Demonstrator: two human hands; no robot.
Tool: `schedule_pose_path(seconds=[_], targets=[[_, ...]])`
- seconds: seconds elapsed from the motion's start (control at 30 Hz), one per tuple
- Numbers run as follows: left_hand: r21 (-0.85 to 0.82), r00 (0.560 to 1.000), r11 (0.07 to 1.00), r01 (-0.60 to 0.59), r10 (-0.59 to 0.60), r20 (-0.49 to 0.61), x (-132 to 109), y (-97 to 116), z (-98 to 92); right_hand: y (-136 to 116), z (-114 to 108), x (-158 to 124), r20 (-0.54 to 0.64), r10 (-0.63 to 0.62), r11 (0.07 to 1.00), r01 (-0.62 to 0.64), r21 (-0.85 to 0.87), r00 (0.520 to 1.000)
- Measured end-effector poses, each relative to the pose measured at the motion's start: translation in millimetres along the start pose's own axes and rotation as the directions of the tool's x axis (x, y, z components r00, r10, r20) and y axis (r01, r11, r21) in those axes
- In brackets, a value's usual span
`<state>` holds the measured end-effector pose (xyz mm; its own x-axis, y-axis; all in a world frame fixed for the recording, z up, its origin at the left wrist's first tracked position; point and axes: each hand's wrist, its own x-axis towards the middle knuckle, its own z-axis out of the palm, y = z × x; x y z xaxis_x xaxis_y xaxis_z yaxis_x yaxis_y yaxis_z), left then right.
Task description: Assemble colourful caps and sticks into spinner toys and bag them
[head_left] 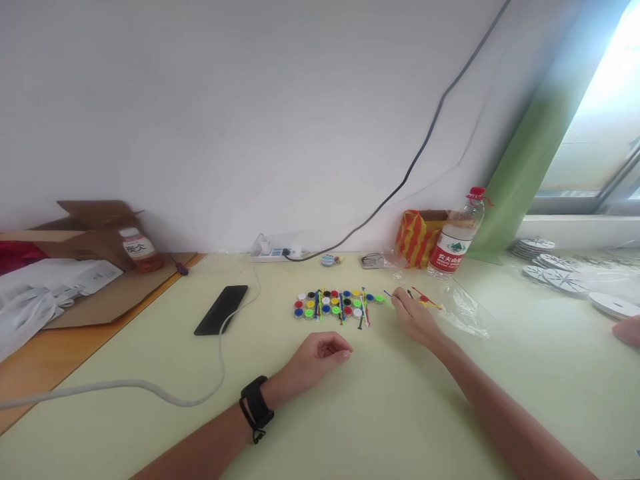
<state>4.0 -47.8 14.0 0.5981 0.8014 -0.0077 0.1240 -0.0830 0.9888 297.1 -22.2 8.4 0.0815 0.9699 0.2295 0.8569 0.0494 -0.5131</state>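
Observation:
My left hand [320,357] rests on the table with its fingers loosely curled in, and nothing shows in the hollow between thumb and fingers. Up and to the right, my right hand [413,317] reaches down with its fingers drawn together; what lies under the fingertips is hidden. A thin blue arrow-shaped pointer [388,294] pokes out at those fingertips. Beside this hand lie more loose plastic pointers [425,300], red, yellow and black. Left of it are rows of small round pieces with coloured tops [326,309], several with pointers laid across them.
A black phone [221,311] and a white cable [220,360] lie at left. At the back stand a power strip [277,253] and a large water bottle [454,243]. Clear plastic film [467,310] and stacks of white discs [555,273] are at right, near another person's hand [627,331].

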Motion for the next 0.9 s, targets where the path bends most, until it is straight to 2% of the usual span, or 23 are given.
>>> schedule_pose_path(seconds=[0.17,0.37,0.57,0.9], targets=[[0.009,1.000,1.000,-0.011,0.011,-0.001,-1,1,0.4,3,4,3,-0.047,-0.101,0.995,0.102,0.013,0.994],[0.007,1.000,1.000,-0.004,0.004,0.000,-1,3,0.8,9,14,5,-0.047,-0.117,0.993,0.116,-0.011,0.992],[0.007,1.000,1.000,0.000,0.000,-0.005,-2,4,0.7,9,15,3,-0.063,-0.196,0.980,0.198,0.025,0.979],[0.016,1.000,1.000,-0.003,0.003,-0.004,-3,7,1.2,10,20,5,-0.074,-0.234,0.972,0.235,0.009,0.969]])
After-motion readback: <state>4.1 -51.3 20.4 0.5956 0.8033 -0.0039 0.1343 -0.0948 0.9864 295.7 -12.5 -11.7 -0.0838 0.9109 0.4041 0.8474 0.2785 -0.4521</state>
